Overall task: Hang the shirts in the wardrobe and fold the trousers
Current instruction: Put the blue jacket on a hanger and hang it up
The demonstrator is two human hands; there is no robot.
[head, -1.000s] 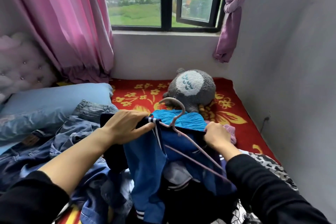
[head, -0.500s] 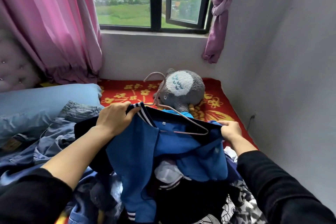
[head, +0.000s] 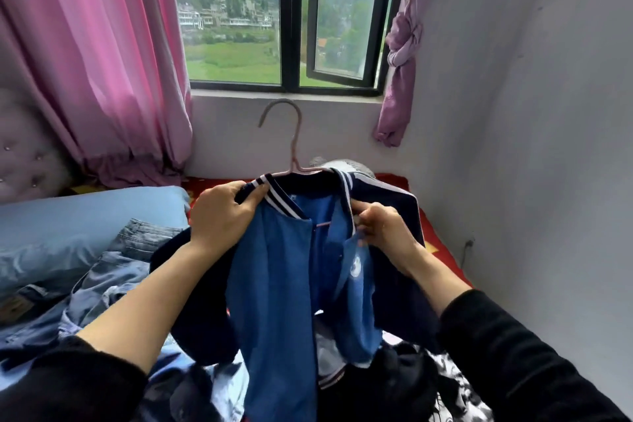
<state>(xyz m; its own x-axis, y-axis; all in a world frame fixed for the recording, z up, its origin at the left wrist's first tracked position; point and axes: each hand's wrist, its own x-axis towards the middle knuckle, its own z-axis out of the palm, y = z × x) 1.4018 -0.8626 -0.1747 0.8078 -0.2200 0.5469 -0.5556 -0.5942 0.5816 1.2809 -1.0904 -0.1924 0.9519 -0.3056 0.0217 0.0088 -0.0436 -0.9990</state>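
Note:
A blue jacket-style shirt [head: 281, 284] with navy sleeves and a striped collar hangs upright on a pink wire hanger [head: 294, 144], held up in front of me over the bed. My left hand [head: 222, 216] grips the left side of the collar. My right hand [head: 383, 229] pinches the right front edge just below the collar. The hanger's hook stands above the collar, in front of the wall under the window. Blue jeans [head: 113, 271] lie crumpled on the bed at the left, below my left forearm.
A blue pillow [head: 68, 226] lies at the left. Dark and patterned clothes [head: 428, 377] are piled at the bottom right. A grey plush toy [head: 346, 166] peeks out behind the shirt on the red floral sheet [head: 442, 250]. A wall is close on the right, pink curtains [head: 96, 55] at the left.
Both hands have lifted the shirt on its hanger from lying flat over the pile to hanging upright. My right hand shifted from the hanger's end to the shirt's front edge.

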